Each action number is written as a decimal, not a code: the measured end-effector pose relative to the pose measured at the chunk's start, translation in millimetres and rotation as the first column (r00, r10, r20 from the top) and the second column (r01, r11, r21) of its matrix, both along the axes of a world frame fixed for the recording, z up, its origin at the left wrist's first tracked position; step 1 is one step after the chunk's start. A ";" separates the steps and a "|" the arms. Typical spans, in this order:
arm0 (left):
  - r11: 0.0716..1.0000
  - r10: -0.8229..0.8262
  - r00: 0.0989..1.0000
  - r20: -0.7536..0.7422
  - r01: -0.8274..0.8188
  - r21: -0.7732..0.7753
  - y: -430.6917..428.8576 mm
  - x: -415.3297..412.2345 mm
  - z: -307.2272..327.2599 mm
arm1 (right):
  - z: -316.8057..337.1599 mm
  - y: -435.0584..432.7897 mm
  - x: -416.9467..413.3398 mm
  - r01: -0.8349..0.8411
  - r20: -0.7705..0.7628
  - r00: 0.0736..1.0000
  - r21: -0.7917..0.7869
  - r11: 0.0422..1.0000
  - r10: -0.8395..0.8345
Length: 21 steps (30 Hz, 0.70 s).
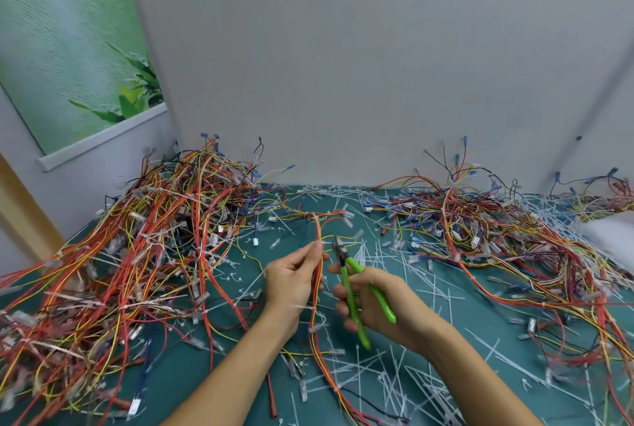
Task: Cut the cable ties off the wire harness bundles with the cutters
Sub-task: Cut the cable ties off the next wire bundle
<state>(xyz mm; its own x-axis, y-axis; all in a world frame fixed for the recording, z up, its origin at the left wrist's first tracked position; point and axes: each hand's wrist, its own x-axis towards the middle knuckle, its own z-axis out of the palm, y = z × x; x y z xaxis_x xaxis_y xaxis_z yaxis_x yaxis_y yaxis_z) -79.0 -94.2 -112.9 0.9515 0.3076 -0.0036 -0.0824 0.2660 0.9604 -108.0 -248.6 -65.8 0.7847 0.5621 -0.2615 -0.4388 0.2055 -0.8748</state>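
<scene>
Near edge: the teal worktop [178, 377] is littered with cut white tie offcuts [387, 388], likely left where they dropped.

Left hand [291, 283]: fingers and thumb pinched round a red-yellow wire harness bundle [317, 274]. The bundle is lifted off the worktop and runs roughly upright past the palm. Judgement: it is raised and held taut so a tie stands clear of the wires.

Right hand [377, 305]: curled round the green handles of the cutters [349, 288], nose pointing up and just beside the bundle, near the left fingertips. Handles spread; the jaws are too blurred to say whether they are parted. No tie visibly between them. A pale strip sticks out of the bundle lower down, possibly a tie tail.

Further back: a large tangled harness pile [137, 254] to the left and a flatter one [497, 230] to the right, probably sorted as pending and done, though I cannot tell which is which.

Far: grey wall [343, 65] and a leaf-print poster [68, 48].

Writing: no readable brands or labels.
</scene>
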 end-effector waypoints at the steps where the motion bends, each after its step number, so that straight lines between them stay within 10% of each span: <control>1: 1.000 0.001 1.000 0.004 -0.001 -0.006 -0.7 -0.7 -0.2 | 0.4 -0.3 -0.4 -0.022 -0.016 1.000 0.014 1.000 0.022; 21: 0.997 -0.030 0.999 0.034 0.032 -0.075 1.3 -0.9 -1.2 | 0.8 1.6 -1.2 0.008 0.113 0.994 -0.071 0.997 0.000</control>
<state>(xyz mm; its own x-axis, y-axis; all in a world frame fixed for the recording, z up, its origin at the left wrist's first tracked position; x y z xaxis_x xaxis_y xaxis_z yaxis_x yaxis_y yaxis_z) -79.9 -92.9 -114.2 0.9605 0.2782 0.0059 -0.1043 0.3402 0.9346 -109.3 -247.0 -65.0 0.8137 0.5420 -0.2100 -0.3353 0.1424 -0.9313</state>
